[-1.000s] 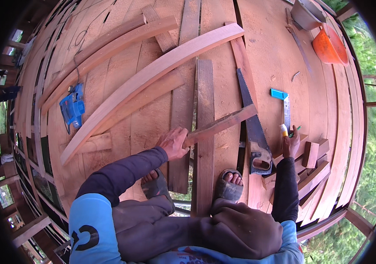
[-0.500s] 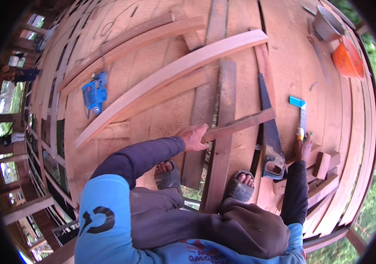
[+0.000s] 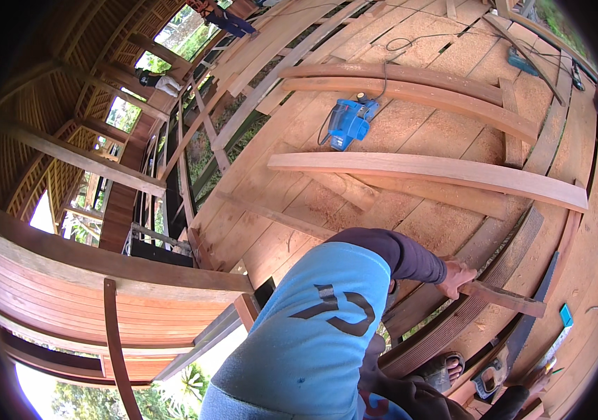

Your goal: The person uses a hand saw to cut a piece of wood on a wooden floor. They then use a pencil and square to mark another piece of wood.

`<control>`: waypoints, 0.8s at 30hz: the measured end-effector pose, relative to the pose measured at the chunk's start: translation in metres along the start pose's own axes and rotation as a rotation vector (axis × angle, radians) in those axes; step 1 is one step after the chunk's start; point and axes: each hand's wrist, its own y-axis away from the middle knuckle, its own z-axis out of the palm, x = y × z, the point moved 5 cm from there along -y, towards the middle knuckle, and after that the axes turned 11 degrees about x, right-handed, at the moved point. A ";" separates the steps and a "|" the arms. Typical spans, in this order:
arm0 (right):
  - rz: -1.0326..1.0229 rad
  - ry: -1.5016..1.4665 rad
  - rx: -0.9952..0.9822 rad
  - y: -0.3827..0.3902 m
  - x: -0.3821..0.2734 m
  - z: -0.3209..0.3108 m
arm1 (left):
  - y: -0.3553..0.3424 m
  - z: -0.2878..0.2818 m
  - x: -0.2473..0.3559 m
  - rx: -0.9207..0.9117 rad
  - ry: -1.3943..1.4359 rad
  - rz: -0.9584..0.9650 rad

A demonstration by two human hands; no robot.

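My left hand is closed round the near end of a short, slightly bent wooden piece, which lies out to the right across a grooved board. Down at the lower right, my right hand is at the blade end of a try square with a turquoise handle; its fingers seem closed on it. A small green tip shows beside those fingers, too small to name. Between my hands lies a handsaw, its grip near my sandalled foot.
A pale curved beam lies ahead on the plank floor, with more curved beams behind. A blue electric planer with a cord stands by them. Gaps open between planks at left. Two people are far off.
My view has swung left, so floor things shift right and the building's left side shows. My left hand keeps the wooden piece. The right hand stays by the try square.
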 end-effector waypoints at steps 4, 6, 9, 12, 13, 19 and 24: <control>0.096 0.021 -0.242 -0.005 0.006 0.016 | 0.001 -0.007 0.007 -0.037 0.030 -0.011; 0.123 0.004 -0.153 -0.002 0.007 0.019 | -0.001 -0.006 0.006 -0.017 0.006 0.005; 0.097 0.045 -0.119 0.003 0.008 0.021 | -0.001 -0.009 0.007 -0.004 0.021 0.034; 0.113 0.114 -0.072 0.012 0.002 0.020 | -0.009 -0.013 0.006 -0.065 -0.014 -0.006; 0.150 0.081 0.052 0.017 -0.008 0.009 | -0.006 -0.011 0.010 -0.091 -0.021 -0.030; 0.425 0.067 -0.046 -0.004 -0.021 -0.012 | -0.005 -0.014 0.004 -0.063 0.010 -0.002; 0.507 -0.299 0.117 -0.029 -0.077 -0.071 | -0.007 -0.024 0.015 -0.190 0.075 -0.080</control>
